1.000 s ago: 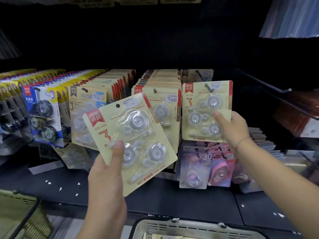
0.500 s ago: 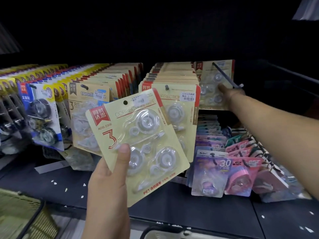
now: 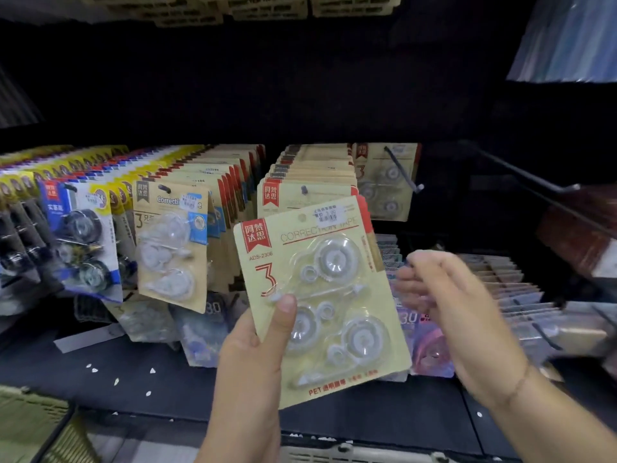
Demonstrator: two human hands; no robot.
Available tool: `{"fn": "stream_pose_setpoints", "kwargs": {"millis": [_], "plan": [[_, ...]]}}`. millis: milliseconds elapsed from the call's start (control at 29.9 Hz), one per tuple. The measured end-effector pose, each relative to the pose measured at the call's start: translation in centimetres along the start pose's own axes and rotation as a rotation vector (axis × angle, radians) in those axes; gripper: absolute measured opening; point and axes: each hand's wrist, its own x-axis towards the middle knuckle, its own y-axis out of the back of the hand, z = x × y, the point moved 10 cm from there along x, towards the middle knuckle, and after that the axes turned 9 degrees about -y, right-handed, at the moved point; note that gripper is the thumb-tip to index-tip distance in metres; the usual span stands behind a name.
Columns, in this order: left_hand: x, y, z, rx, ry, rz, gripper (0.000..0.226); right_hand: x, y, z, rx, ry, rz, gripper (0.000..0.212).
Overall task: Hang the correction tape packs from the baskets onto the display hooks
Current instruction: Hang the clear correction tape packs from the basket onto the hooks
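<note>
Cardboard correction tape pack [image 3: 320, 295] is pinched low in your left hand [image 3: 253, 359], leaving its hang hole [image 3: 302, 217] clear for the hook [image 3: 402, 170]; your right hand [image 3: 447, 295] hovers beside it, loosely curled, empty.

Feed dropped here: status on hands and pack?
Left hand grips correction tape pack. Right hand empty, blurred, beside it. Right hook holds one hung pack; tip free.

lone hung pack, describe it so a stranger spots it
Find the dense beige row behind the held pack. Right of it, one hook juts out nearly bare. The lone pack hangs at its back, the only one hung singly.
</note>
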Motion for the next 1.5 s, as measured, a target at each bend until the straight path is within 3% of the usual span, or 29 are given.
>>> {"fn": "stream_pose_setpoints", "kwargs": {"millis": [67, 100, 200, 267, 501, 668, 935, 1169, 1503], "plan": [[-1.0, -2.2, -0.4, 0.000, 0.001, -0.082, 0.037, -3.1, -2.4, 0.1, -0.047, -0.080, -0.192, 0.042], [-1.5, -3.2, -0.5, 0.009, -0.001, -0.114, 0.037, -3.8, -2.5, 0.0, -0.067, -0.087, -0.205, 0.045], [-2.1, -5.4, -0.7, -0.005, 0.006, -0.145, 0.042, -3.7, 0.2, -1.1, -0.056, -0.050, -0.076, 0.036], [-1.1, -5.8, 0.9, 0.049, -0.101, -0.120, 0.045, -2.7, 2.6, -2.2, -0.060, 0.005, 0.035, 0.032], [6.6, -8.7, 7.6, 1.005, -0.660, -0.086, 0.064, 1.5, 6.1, -3.4, -0.131, 0.111, 0.207, 0.018], [10.4, -9.8, 6.6, 1.346, -0.753, -0.127, 0.071, 2.6, 6.6, -2.2, -0.162, 0.111, 0.233, 0.018], [10.9, -10.0, 5.7, 1.272, -0.784, -0.141, 0.069, 8.9, 5.9, -1.1, -0.380, 0.075, 0.280, 0.029], [11.1, -9.8, 5.1, 1.234, -0.802, -0.077, 0.065, 20.2, 4.4, 1.0, -0.605, -0.124, 0.315, 0.073], [11.0, -9.8, 4.8, 1.157, -0.870, -0.024, 0.066, 28.6, 3.4, 2.8, -0.534, -0.282, 0.342, 0.081]]}}
